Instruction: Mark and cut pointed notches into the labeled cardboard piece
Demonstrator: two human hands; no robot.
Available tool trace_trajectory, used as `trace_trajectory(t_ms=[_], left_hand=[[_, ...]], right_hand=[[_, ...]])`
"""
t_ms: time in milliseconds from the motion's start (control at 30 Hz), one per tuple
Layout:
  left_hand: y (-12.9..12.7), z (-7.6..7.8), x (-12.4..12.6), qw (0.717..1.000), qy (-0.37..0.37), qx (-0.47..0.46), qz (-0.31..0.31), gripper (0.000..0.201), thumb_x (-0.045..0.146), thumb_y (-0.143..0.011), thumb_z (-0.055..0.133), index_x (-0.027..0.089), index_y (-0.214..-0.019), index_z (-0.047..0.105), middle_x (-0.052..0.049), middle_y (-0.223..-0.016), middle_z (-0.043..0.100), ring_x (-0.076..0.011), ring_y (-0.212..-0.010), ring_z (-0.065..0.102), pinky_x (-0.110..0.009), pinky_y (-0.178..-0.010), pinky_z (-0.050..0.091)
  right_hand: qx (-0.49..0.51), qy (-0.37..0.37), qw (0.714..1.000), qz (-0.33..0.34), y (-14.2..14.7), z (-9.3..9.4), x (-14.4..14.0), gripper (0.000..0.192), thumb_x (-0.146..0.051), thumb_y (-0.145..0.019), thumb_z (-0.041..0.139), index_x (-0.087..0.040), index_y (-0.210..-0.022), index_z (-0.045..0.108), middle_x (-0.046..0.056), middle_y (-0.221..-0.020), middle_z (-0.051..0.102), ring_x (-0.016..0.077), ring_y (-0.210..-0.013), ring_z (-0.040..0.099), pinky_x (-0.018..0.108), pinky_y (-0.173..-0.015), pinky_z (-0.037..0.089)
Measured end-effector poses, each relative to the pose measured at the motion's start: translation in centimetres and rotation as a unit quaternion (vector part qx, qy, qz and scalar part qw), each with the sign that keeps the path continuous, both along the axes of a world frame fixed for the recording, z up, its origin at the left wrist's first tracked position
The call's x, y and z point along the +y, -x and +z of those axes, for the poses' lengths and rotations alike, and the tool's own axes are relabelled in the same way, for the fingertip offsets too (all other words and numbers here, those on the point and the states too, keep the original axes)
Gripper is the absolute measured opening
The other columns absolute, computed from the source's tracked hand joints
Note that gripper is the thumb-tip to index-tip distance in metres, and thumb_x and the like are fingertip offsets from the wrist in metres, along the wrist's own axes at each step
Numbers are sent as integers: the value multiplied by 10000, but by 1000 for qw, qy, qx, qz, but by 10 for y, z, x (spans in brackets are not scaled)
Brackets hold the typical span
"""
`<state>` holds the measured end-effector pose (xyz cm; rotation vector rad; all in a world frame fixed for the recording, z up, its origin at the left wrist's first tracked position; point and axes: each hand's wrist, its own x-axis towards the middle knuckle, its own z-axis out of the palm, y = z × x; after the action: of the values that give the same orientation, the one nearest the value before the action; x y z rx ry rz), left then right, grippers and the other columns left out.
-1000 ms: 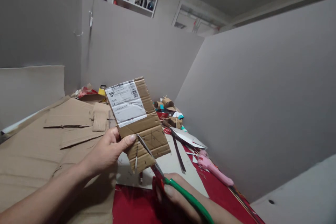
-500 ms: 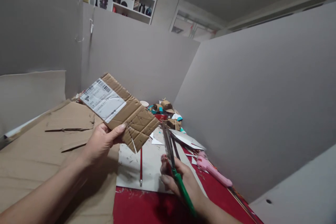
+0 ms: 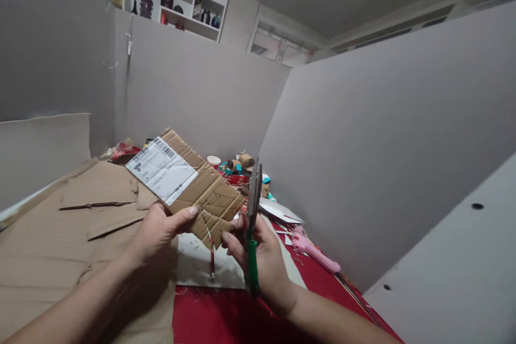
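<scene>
My left hand (image 3: pixel 159 228) grips a brown cardboard piece (image 3: pixel 209 193) with a white shipping label (image 3: pixel 161 169), held tilted above the table. Pencil lines and a short slit mark its lower corner. My right hand (image 3: pixel 258 252) holds green-handled scissors (image 3: pixel 252 226) upright, blades closed and pointing up, just right of the cardboard's lower edge. Two of its fingertips touch that edge.
Flattened cardboard sheets (image 3: pixel 60 236) cover the left of the table. A grey cutting board (image 3: pixel 193 266) with a red pencil (image 3: pixel 212 258) lies on red cloth (image 3: pixel 209 317). A pink glue gun (image 3: pixel 312 250) and craft clutter (image 3: pixel 237 169) sit near grey partition walls.
The scissors came out of the cut and swung upright, blades now closed. My left hand tilted the cardboard flatter and lowered it; my right hand rose to meet its edge.
</scene>
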<state>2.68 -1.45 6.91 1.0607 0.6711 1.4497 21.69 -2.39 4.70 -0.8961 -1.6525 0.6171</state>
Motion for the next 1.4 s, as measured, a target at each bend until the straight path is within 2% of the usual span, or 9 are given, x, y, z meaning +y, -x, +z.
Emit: trace_trajectory(t_ms=[200, 400, 533, 700, 833, 967, 1133, 1300, 1400], left_hand=[[0, 3, -4, 1000, 14, 12, -7, 620, 333, -707, 823, 190, -1278, 626, -111, -1086, 762, -291, -886, 733, -347, -641, 601], [0, 5, -2, 1000, 23, 12, -17, 620, 320, -675, 847, 183, -1245, 645, -110, -1047, 771, -294, -858, 739, -345, -620, 600], [-1, 5, -3, 999, 38, 6, -21, 568, 285, -677, 841, 185, -1207, 660, -97, -1016, 776, -294, -846, 743, -346, -611, 601], [-3, 2, -2, 998, 51, -32, -34, 508, 228, -680, 834, 178, -1160, 672, -96, -1011, 774, -291, -847, 741, -357, -624, 609], [-3, 1, -2, 996, 55, -55, -42, 451, 211, -687, 825, 159, -1113, 684, -90, -989, 779, -266, -837, 740, -353, -691, 613], [-1, 0, -2, 995, 68, -63, -46, 474, 191, -680, 834, 161, -1127, 679, -93, -993, 780, -254, -853, 743, -316, -685, 614], [1, -3, -1, 993, 70, -72, -56, 384, 186, -688, 834, 161, -1046, 700, -91, -993, 782, -236, -852, 742, -293, -712, 610], [2, -3, 0, 993, 62, -72, -66, 389, 207, -694, 832, 167, -1060, 703, -98, -1031, 775, -252, -885, 738, -293, -697, 606], [1, -2, -1, 993, 63, -63, -72, 401, 208, -688, 838, 158, -1064, 707, -111, -1009, 777, -267, -868, 740, -302, -655, 607]], right_hand=[[-9, -45, 999, -21, 1, -7, 3, 130, -271, -875, 648, -208, -890, 535, -9, -784, 604, 135, -668, 582, 256, -636, 498], [-28, -50, 998, -35, -4, -24, 7, 144, -281, -879, 651, -202, -926, 540, 24, -826, 632, 160, -707, 589, 291, -681, 492], [-19, -54, 997, -54, -4, -30, 8, 152, -277, -864, 666, -210, -905, 536, -3, -764, 596, 145, -649, 539, 271, -631, 473], [-3, -50, 997, -53, 1, -27, 5, 173, -292, -845, 680, -215, -861, 526, -11, -732, 581, 142, -622, 535, 255, -595, 486], [34, -33, 998, -50, 4, -28, 3, 223, -342, -830, 688, -214, -855, 508, 21, -785, 606, 167, -686, 588, 294, -673, 540], [44, -13, 997, -61, 6, -25, 0, 247, -392, -825, 694, -207, -858, 535, 49, -802, 628, 198, -713, 621, 336, -702, 566], [31, -41, 999, -8, 10, -6, -7, 137, -359, -853, 663, -226, -827, 642, 68, -777, 681, 285, -921, 674, 417, -902, 538], [36, 1, 999, 13, 10, -2, -8, 230, -438, -853, 670, -224, -766, 667, 52, -661, 657, 273, -759, 675, 399, -765, 565], [62, 18, 997, 47, 10, -4, -6, 237, -446, -863, 667, -212, -887, 698, 60, -727, 700, 275, -825, 693, 416, -849, 555]])
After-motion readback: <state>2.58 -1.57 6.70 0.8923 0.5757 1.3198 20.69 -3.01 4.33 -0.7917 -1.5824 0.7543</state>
